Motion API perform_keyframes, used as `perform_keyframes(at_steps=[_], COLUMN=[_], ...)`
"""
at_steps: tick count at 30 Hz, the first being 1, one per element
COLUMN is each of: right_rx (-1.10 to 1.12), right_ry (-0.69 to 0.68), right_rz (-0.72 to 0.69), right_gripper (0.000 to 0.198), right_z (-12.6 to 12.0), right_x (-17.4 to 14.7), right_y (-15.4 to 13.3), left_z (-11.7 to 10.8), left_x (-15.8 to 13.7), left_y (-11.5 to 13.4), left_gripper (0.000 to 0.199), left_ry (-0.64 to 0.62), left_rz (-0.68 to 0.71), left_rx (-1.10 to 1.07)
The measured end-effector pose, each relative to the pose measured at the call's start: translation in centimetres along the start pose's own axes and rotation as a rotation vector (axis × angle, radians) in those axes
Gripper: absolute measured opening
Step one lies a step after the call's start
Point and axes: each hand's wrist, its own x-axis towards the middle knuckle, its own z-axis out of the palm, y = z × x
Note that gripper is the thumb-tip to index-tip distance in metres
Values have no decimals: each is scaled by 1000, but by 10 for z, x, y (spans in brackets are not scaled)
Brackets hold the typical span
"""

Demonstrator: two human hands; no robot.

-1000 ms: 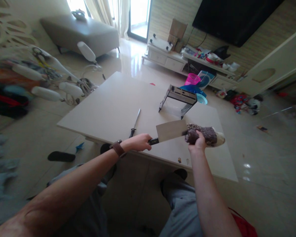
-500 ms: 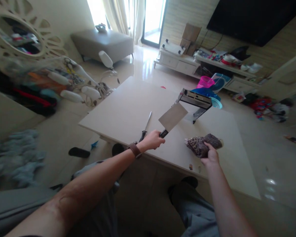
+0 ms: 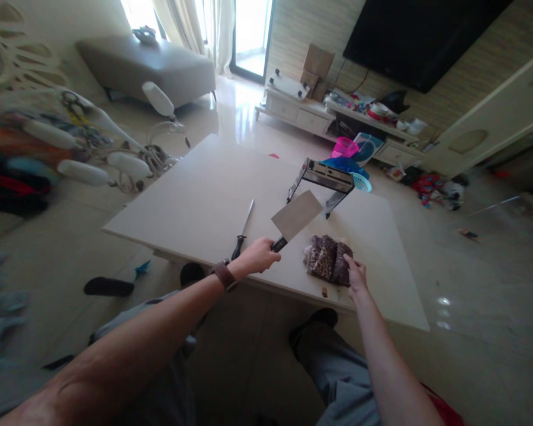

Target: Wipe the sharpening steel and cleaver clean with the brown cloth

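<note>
My left hand (image 3: 260, 255) is closed round the black handle of a cleaver (image 3: 297, 216), whose broad blade points away to the right above the table. In my right hand (image 3: 356, 277) is the right edge of a folded brown leopard-print cloth (image 3: 325, 260), pinched between thumb and fingers near the table's front edge. A sharpening steel (image 3: 244, 229) with a black handle lies just left of my left hand. Beyond the blade stands a black and silver frame-like stand (image 3: 326, 177) on two legs.
Everything rests on a white table (image 3: 182, 195). A small brown item (image 3: 324, 292) lies at its front edge. Behind are a pink basket (image 3: 344, 147) and a low TV cabinet (image 3: 297, 112). A white lamp-like fixture (image 3: 128, 163) stands left, and a grey bench (image 3: 155, 65) at the back.
The view has swung to the right. The cloth now lies flatter and more squarely folded, with my right hand moved to its right edge. My left hand keeps hold of the cleaver.
</note>
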Motion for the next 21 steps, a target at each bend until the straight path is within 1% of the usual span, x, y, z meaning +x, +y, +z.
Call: perform_keyframes(at_steps=[1,3,5,7,9,12,14,15,17,18,19,20,21], right_rx=[-98,-246,-282,-308,-312,-306,-327,-347,-396,-445,-501,-611,-718], right_ry=[54,125,175,216,211,125,90,96,150,182,206,208,172], right_rz=[-46,-82,-89,-76,-32,23,8,-15,-92,-162,-247,-379,-509], right_gripper=[56,69,72,69,66,61,59,58,57,55,51,43,34], right_z=[-3,-10,-17,-22,-24,-23,-23,-23,-22,-20,-17,-12,-5], right_x=[4,11,16,19,21,20,17,15,8,4,-2,-9,-17], right_y=[2,6,9,13,16,19,17,14,6,1,-4,-10,-15], left_z=[0,0,1,1,2,2,2,2,2,2,2,2,2], left_x=[0,-1,-1,-1,0,0,0,-1,-1,-1,-1,-1,-1], left_y=[0,0,0,0,-1,-1,-1,0,0,0,-1,-1,-1], left_gripper=[9,9,8,8,9,10,10,10,10,11,11,11,11], left_ry=[-4,-8,-8,-7,-8,-13,-18,-20,-20,-21,-23,-24,-26], left_rz=[0,0,0,-2,-8,-19,-19,-14,4,12,17,19,19], left_rx=[-3,-8,-7,-9,-16,-17,-18,-18,-13,-8,-2,4,8])
